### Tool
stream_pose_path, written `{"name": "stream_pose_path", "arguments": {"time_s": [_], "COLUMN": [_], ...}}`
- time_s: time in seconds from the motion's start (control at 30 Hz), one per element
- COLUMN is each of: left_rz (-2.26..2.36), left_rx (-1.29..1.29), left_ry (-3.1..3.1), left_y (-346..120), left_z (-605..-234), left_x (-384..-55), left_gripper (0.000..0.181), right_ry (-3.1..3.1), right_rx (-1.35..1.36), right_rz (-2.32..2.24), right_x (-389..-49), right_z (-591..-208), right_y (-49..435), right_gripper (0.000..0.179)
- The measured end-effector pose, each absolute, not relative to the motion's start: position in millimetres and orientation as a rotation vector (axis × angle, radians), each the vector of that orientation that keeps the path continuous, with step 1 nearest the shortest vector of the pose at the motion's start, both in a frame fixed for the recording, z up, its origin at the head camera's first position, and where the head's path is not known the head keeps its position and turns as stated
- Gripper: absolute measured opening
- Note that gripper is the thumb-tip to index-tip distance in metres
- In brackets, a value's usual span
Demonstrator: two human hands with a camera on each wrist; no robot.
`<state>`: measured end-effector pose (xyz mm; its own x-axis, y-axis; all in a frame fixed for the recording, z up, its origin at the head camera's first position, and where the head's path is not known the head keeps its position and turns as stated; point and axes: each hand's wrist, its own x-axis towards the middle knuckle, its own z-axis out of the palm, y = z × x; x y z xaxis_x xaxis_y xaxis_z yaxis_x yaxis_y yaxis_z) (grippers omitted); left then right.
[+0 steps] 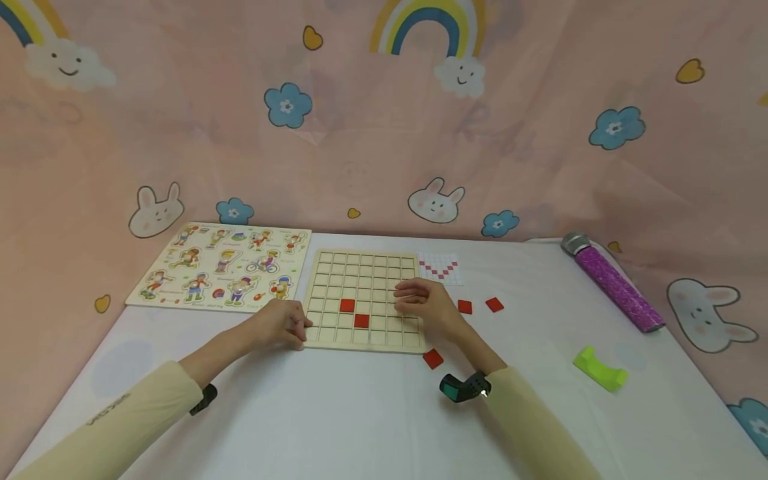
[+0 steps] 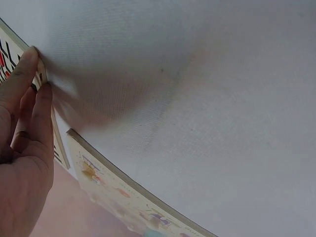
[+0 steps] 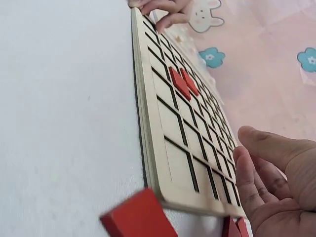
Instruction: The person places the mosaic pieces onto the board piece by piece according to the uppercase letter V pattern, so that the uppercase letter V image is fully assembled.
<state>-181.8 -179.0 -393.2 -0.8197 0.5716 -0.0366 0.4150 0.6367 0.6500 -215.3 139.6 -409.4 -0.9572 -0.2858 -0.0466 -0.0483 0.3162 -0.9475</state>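
A wooden grid board [image 1: 366, 348] lies flat before me, with two red square tiles in it: one tile [image 1: 347, 305] sits diagonally up and left of the other tile [image 1: 362, 321]. At the board's near left corner, my left hand [image 1: 273, 325] pinches the edge between thumb and fingers, as the left wrist view shows. My right hand [image 1: 427, 305] hovers over the right side of the board, fingers loosely bent; no tile shows between its thumb and fingertips in the right wrist view. One loose red tile [image 1: 433, 359] lies by the near right corner.
Two more red tiles [image 1: 465, 307] lie right of the board. Behind them is a patterned grid card [image 1: 441, 257]. A figure puzzle board [image 1: 204, 267] stands at the left. Farther right are a purple microphone [image 1: 618, 285] and a green curved block [image 1: 600, 370]. A printed curtain hangs behind.
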Motion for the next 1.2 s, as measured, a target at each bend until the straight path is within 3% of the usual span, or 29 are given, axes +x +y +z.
{"name": "stream_pose_path", "arguments": {"time_s": [0.7, 1.2], "left_rz": [0.978, 0.966], "left_rx": [0.781, 0.839], "left_ry": [2.597, 2.622], "left_y": [-178, -180], "left_z": [-395, -396], "left_x": [-181, -182], "left_gripper": [0.015, 0.017], "right_ry": [2.547, 2.575], "right_rx": [-0.315, -0.233], "right_rz": [-1.549, -1.268], "right_x": [-212, -226], "right_z": [-411, -408], "right_y": [291, 322], "right_gripper": [0.046, 0.048]}}
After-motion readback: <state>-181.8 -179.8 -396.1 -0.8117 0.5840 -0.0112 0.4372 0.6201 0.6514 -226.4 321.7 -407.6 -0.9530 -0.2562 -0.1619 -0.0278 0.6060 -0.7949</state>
